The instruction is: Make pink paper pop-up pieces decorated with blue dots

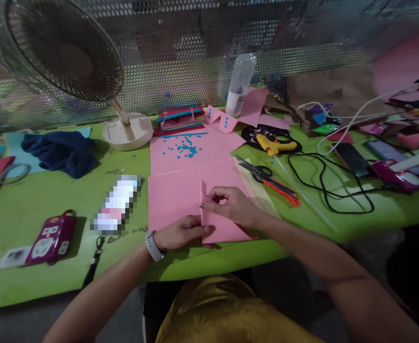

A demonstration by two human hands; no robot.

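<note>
A piece of pink paper (224, 231), folded over along its left side, is held near the table's front edge. My left hand (186, 232) pinches its lower left edge, with the thumb on top. Higher up, my right hand (229, 205) grips the same paper, thumb and fingers closed at the fold. Beneath lies a larger sheet of pink paper (174, 197). Beyond it, small blue paper bits (190, 150) are scattered on another pink sheet (216, 152). Scissors (254, 169) and an orange cutter knife (281, 191) rest to the right.
A fan (127, 131) stands at the back left. A phone (116, 205) and a purple power socket (52, 238) lie at left. A yellow glue gun (275, 144), its black cord (325, 178) and a clear bottle (241, 81) are at right and back.
</note>
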